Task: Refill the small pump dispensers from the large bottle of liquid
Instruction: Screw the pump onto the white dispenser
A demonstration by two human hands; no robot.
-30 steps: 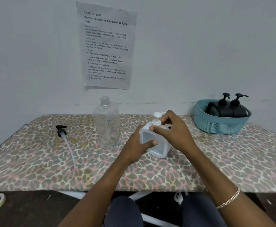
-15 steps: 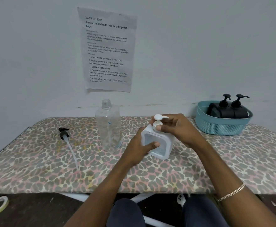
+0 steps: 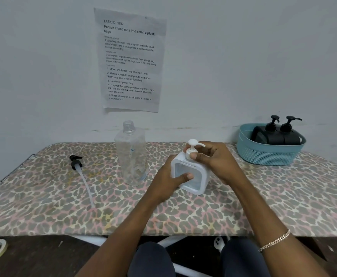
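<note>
Since the earlier frame, the right hand (image 3: 213, 160) has rolled round the white pump (image 3: 192, 145); its thumb now pinches the front of the collar, with the fingers curled behind. The left hand (image 3: 169, 176) grips the small white dispenser (image 3: 193, 176), thumb across its clear front, and holds it slightly tilted on the table (image 3: 43, 196), just right of the uncapped large bottle (image 3: 131, 154). Whether the collar is being tightened or loosened cannot be told. Either turn probably goes best with the body held still and the collar square to the neck. Both forearms reach in from below. A loose black pump (image 3: 76, 162) lies at left, and two black dispensers (image 3: 277, 135) sit in the basket (image 3: 263, 155) at right.
</note>
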